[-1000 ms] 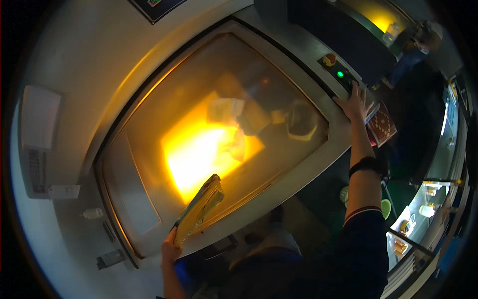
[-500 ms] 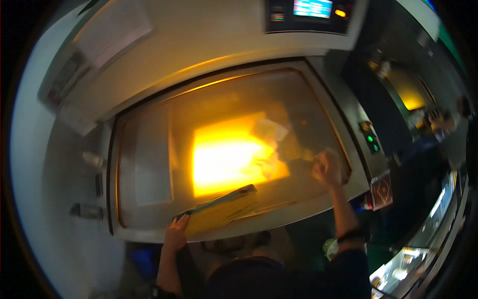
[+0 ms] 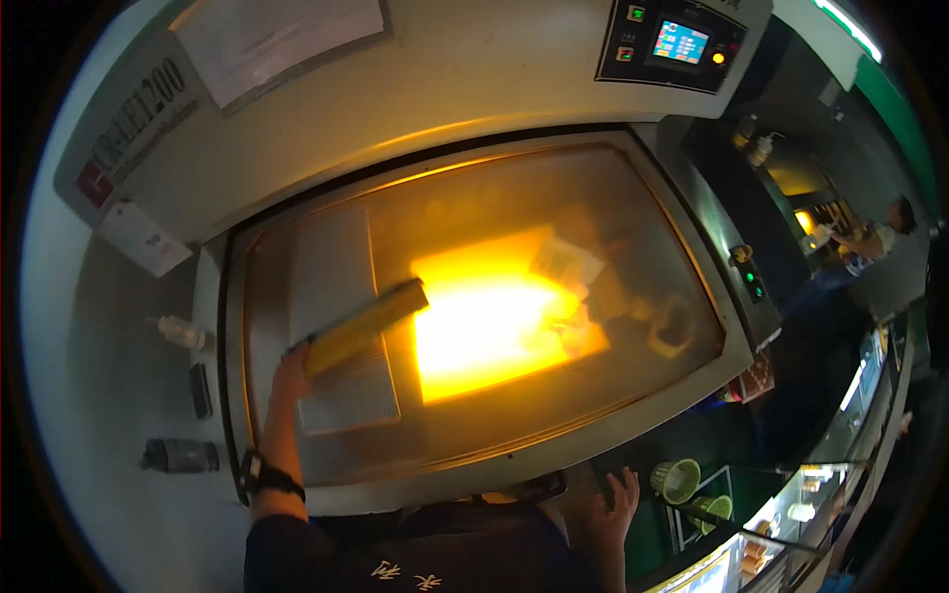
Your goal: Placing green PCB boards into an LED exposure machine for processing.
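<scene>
So the left hand [image 3: 290,374] had swung its long yellow flat bar [image 3: 364,327] up onto the big glowing glass window [image 3: 514,395], fingers wrapped tight; right hand [image 3: 611,506] dropped below it, fingers spread loose.

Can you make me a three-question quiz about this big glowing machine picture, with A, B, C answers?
1. Where is the long yellow tool?
A. On the floor
B. In the left hand, against the machine window
C. On the control panel

2. What colour is the glow behind the window?
A. Blue
B. Green
C. Orange-yellow

3. What is the right hand doing?
A. Fingers spread, holding nothing
B. Gripping the tool
C. Pressing the screen

Answers:
1. B, the left hand grips the tool's lower end over the glass.
2. C, the middle shines orange-yellow.
3. A, it sits low by the machine's bottom edge, fingers apart.
</scene>
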Motion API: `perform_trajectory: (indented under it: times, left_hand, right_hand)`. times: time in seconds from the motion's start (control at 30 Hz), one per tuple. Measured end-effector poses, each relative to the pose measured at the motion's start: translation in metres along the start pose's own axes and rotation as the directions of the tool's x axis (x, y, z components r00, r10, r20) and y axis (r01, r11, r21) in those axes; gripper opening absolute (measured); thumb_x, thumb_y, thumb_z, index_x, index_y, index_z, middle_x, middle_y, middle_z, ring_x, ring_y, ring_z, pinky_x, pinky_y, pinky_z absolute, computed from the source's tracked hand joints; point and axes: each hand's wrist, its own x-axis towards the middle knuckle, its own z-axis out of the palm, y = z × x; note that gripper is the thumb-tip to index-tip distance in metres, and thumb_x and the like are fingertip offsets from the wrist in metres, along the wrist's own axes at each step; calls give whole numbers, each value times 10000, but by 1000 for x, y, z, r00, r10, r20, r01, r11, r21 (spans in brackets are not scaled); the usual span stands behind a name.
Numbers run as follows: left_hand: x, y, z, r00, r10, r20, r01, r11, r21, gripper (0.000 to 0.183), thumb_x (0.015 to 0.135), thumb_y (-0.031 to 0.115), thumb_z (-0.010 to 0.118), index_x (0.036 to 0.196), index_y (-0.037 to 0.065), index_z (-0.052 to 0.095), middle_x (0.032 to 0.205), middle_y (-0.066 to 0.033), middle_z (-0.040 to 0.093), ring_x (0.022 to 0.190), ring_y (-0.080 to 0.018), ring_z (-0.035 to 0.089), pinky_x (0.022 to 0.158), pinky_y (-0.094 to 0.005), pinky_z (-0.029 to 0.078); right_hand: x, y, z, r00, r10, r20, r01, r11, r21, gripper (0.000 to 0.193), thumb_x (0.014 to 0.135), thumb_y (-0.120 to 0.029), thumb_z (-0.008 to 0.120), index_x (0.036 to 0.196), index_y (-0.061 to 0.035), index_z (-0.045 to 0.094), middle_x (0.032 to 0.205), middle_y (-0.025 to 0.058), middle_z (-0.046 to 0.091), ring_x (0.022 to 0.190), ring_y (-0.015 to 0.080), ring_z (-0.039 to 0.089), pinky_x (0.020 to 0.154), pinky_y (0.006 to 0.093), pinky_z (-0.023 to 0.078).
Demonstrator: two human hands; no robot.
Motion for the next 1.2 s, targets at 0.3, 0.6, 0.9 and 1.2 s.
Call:
perform_trajectory:
  times: [0.3, 0.6, 0.9, 1.2]
  left_hand:
    - [130, 157, -24, 917, -355, -182, 367, 930, 35, 642, 822, 115, 654, 1403, 105, 382, 1279, -170, 628, 1206, -362, 585, 893, -536, 532]
    - [-35, 76, -25, 872, 436, 223, -398, 897, -194, 605, 702, 15, 717, 1283, 106, 574, 1208, -225, 634, 1127, -409, 600, 978, -478, 484]
    - [-184, 78, 3, 834, 410, 369, -375, 912, -167, 588, 855, 145, 540, 1440, 130, 486, 1456, -78, 525, 1270, -336, 551, 1101, -425, 420]
    - [-198, 146, -10, 975, 183, 124, -196, 975, 102, 719, 796, 116, 685, 1463, 207, 433, 1544, -10, 417, 1393, -354, 409, 1017, -559, 451]
  right_hand:
    - [-27, -112, 23, 998, -57, 10, 55, 989, 139, 465, 760, -130, 720, 1216, -90, 645, 1367, 164, 547, 1325, 387, 461, 1091, 501, 373]
    - [35, -157, 52, 890, -325, 320, 347, 938, -10, 590, 810, -291, 759, 1355, -175, 565, 1452, 178, 456, 1383, 393, 386, 1128, 530, 320]
    - [122, -167, 109, 508, -524, 684, 762, 643, -73, 728, 797, -348, 749, 1454, -233, 458, 1476, 86, 475, 1367, 314, 444, 1052, 539, 429]
    - [171, -154, 124, 487, -632, 603, 804, 594, -27, 633, 822, -267, 686, 1427, -264, 498, 1456, 57, 502, 1293, 314, 502, 980, 492, 503]
